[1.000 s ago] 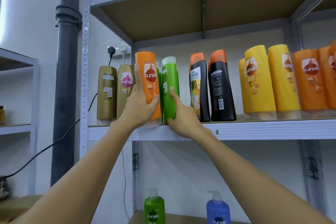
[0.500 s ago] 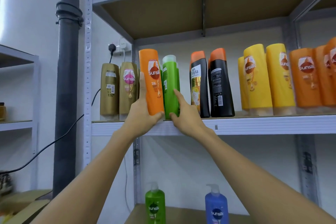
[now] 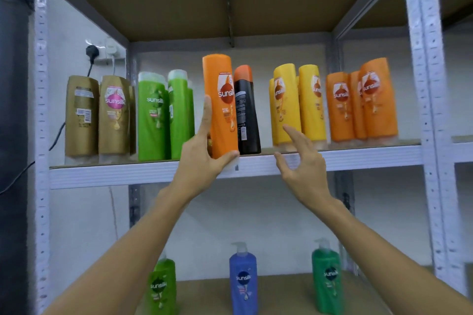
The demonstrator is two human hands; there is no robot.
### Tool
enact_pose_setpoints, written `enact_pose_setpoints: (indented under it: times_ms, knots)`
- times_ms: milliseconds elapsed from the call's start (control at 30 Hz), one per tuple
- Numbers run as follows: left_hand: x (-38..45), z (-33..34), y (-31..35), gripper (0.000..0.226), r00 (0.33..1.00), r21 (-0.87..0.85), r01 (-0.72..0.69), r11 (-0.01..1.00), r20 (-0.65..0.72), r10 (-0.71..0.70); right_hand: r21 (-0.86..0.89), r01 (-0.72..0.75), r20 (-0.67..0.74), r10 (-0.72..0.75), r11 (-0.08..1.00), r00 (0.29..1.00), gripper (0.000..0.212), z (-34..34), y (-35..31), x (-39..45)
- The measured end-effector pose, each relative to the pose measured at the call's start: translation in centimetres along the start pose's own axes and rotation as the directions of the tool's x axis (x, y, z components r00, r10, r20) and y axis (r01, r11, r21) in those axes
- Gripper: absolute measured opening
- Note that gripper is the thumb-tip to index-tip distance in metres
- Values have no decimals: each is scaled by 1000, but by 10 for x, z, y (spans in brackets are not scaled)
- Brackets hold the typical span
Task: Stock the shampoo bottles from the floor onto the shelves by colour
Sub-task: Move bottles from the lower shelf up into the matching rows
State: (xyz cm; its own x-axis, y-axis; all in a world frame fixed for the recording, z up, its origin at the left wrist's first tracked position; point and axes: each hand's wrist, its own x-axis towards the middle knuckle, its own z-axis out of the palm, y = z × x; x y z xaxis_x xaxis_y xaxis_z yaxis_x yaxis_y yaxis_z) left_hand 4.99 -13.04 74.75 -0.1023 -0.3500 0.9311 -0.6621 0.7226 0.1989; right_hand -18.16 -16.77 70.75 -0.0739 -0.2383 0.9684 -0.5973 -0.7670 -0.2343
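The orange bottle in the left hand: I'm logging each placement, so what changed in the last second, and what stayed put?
The left hand has carried the orange bottle rightward, from beside the green bottles to in front of the black bottle. The right hand has let go of a green bottle and now hangs open by the yellow bottles. The camera view also shifted. All shelved bottles stayed put.

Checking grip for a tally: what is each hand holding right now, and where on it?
The left hand grips the orange Sunsilk bottle around its lower part, thumb under the base. The right hand is open and holds nothing.
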Motion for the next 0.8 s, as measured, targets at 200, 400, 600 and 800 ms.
enact_pose_setpoints:
  times_ms: [200,400,600,800]
  knots:
    - [9,67,49,114,998,-131,-2,991,55,9,-200,-126,79,144,972,986,74,-64,57,-3]
    - [17,128,94,113,999,-237,20,971,42,-10,-304,-159,74,190,939,979,79,-116,98,-2]
    - [39,178,131,115,1000,-287,26,958,-5,-29,-301,-191,23,208,934,978,80,-148,124,3]
    - [57,216,153,116,1000,-279,23,960,-6,-26,-336,-221,28,245,915,969,90,-168,141,9]
